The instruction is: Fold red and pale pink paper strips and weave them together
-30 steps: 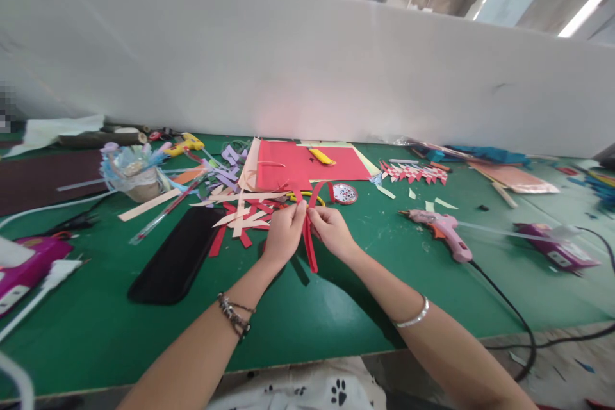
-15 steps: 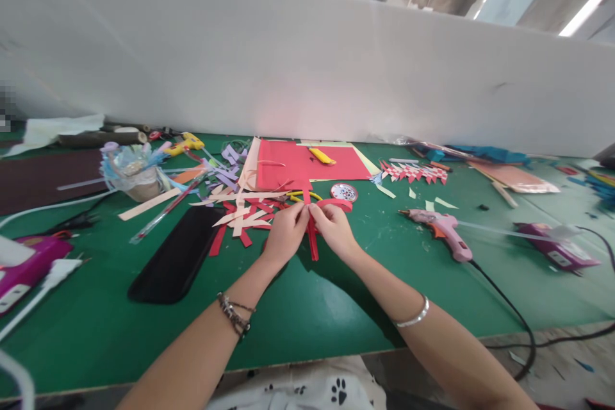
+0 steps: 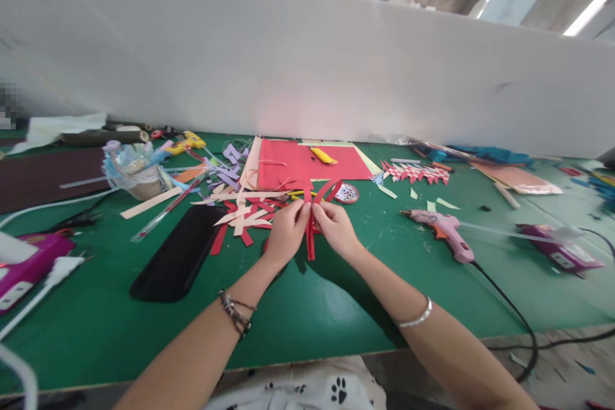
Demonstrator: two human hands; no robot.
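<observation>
Both my hands meet above the middle of the green table, fingertips close together. My left hand [image 3: 287,225] pinches red paper strips [image 3: 311,247] that hang down between the hands. My right hand [image 3: 335,228] pinches the same strips from the other side, with one strip curving up and right above its fingers. Exactly how the strips cross or fold is hidden by my thumbs. Just beyond my hands lie a pair of yellow-handled scissors or pliers [image 3: 300,193], partly covered, and a round dotted disc [image 3: 346,193]. Cut pink and red strips [image 3: 243,214] are heaped left of my left hand.
A black phone-like slab [image 3: 180,253] lies at left. Red paper sheets [image 3: 288,163] with a yellow cutter [image 3: 323,155] lie ahead. A pink glue gun [image 3: 444,230] with a trailing cord rests at right. A white panel [image 3: 307,57] stands behind the table.
The loose red strip at my right hand has swung from pointing right to curving upward. Both hands stay pinched together in nearly the same place.
</observation>
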